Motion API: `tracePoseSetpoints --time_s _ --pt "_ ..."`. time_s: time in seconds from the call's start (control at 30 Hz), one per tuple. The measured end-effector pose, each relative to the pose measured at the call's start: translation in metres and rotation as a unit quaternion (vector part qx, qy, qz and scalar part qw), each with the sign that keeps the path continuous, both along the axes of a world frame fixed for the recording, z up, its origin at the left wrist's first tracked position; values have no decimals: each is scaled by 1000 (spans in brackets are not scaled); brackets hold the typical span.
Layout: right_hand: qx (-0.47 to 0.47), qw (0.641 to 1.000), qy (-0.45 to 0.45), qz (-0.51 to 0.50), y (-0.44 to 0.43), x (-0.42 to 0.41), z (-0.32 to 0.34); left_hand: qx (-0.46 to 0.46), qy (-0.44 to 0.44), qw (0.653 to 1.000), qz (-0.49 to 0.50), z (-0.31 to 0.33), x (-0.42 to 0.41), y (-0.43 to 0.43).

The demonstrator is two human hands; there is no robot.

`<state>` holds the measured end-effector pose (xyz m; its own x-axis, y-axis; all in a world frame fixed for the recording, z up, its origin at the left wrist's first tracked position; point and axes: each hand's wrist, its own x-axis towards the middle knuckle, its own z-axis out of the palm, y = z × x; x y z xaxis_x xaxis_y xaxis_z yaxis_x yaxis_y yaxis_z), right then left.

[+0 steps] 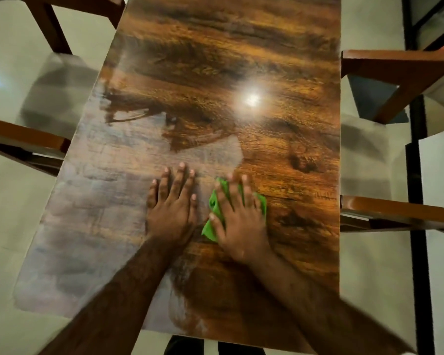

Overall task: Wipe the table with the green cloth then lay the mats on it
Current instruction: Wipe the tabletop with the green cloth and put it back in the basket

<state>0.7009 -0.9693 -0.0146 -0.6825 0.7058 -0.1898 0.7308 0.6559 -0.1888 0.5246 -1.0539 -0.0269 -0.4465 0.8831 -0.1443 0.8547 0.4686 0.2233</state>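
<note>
A glossy brown wood-grain table (215, 60) fills the middle of the head view. A crumpled green cloth (212, 203) lies on it, a little right of centre. My right hand (239, 216) presses flat on the cloth with its fingers spread, and green shows between them and at the left side. Just to the left of the cloth, my left hand (173, 203) rests flat on the bare tabletop with straight fingers. No mats are in view.
Wooden chairs stand around the table: two at the left (26, 139) (49, 24) and two at the right (400, 70) (400, 211). The floor (8, 226) is pale tile. A bright lamp reflection (251, 99) glares on the tabletop. A black frame (418, 155) runs down the right side.
</note>
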Motion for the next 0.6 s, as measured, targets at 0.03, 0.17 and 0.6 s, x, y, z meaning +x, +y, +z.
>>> tracePoseSetpoints --time_s 0.03,0.17,0.6 --pt "-13 999 -2 31 -24 0 3 5 -8 1000 7 2 -3 0" --pt "-5 997 -6 72 11 -14 2 7 -23 999 -31 5 -31 -4" --pt "1 999 -9 44 -36 -54 -2 18 -38 993 -113 0 -62 -17"
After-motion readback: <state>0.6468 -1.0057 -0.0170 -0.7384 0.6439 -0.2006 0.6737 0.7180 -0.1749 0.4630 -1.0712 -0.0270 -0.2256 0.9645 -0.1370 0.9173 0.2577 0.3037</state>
